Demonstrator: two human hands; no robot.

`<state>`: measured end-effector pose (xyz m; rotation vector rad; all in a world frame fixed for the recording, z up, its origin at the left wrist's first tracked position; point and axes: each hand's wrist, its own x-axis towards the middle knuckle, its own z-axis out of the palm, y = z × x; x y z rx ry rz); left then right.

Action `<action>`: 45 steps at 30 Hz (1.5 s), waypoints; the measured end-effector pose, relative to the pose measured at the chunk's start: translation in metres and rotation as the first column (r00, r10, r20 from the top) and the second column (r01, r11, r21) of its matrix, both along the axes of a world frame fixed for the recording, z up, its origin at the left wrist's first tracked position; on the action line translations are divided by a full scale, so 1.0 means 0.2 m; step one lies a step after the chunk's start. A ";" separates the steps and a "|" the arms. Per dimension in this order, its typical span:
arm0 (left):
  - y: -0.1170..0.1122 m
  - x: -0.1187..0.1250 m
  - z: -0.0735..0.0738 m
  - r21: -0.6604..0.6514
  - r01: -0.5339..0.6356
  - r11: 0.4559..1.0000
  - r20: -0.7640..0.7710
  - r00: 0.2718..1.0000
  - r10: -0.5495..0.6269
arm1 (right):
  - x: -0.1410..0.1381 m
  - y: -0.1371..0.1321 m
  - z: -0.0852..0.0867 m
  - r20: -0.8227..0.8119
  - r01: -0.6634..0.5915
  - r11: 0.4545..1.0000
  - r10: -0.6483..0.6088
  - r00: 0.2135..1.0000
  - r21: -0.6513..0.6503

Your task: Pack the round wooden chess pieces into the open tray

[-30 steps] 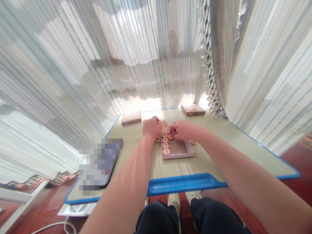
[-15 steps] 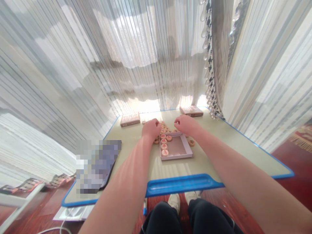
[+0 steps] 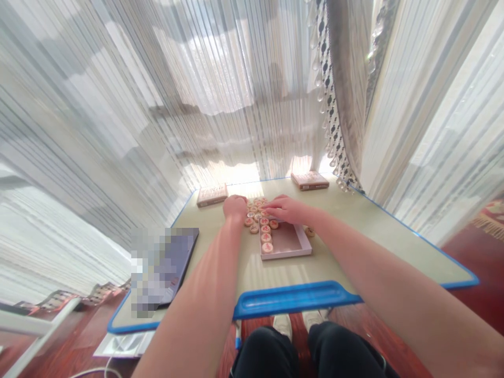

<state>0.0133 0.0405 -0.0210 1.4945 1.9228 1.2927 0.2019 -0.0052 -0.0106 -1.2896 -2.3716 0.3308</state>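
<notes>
A shallow white box (image 3: pixel 299 251) lies on the pale green table (image 3: pixel 354 231), with three round wooden chess pieces (image 3: pixel 267 238) lined up along its left side. More loose pieces (image 3: pixel 252 224) lie heaped just beyond and left of the box. My left hand (image 3: pixel 235 207) rests with fingers curled at the left of the heap; what it holds is hidden. My right hand (image 3: pixel 284 209) lies over the box's far edge, fingers reaching left onto the pieces there. One piece (image 3: pixel 311 231) sits right of the box.
Two flat boxes lie at the table's far edge, one left (image 3: pixel 211 195) and one right (image 3: pixel 310 180). A tablet (image 3: pixel 169 262) lies near the front left corner. A blue tray lip (image 3: pixel 295 296) runs along the near edge. Curtains surround the table.
My right hand dropped from above the box's far edge onto the pieces and reached left. My left hand slid a little left and farther away, uncovering loose pieces.
</notes>
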 end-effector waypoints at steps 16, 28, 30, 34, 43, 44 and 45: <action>-0.10 0.05 0.03 -0.148 0.165 0.975 -0.599 0.769 -0.221 | -0.01 -0.04 0.05 0.167 -0.091 0.995 0.084 0.982 0.033; -0.09 0.07 0.02 -0.131 0.228 0.965 -0.616 0.744 -0.259 | -0.01 -0.02 0.02 0.137 -0.003 0.998 -0.005 0.991 0.064; -0.09 0.08 0.01 -0.111 0.247 0.963 -0.618 0.742 -0.261 | -0.01 -0.01 0.01 0.134 0.011 0.998 -0.020 0.991 0.065; -0.10 0.11 0.02 -0.073 0.328 0.942 -0.660 0.692 -0.292 | -0.01 0.03 -0.02 0.131 0.014 0.994 -0.028 0.991 0.110; -0.09 0.11 -0.02 -0.096 0.483 0.870 -0.620 0.655 -0.432 | 0.03 0.05 0.00 0.117 0.244 0.964 -0.256 0.960 0.104; -0.09 0.11 -0.02 -0.118 0.485 0.867 -0.609 0.654 -0.449 | 0.04 0.05 0.01 0.115 0.257 0.961 -0.268 0.957 0.102; -0.09 0.11 -0.02 -0.145 0.485 0.863 -0.599 0.651 -0.466 | 0.04 0.05 0.01 0.114 0.267 0.959 -0.278 0.954 0.098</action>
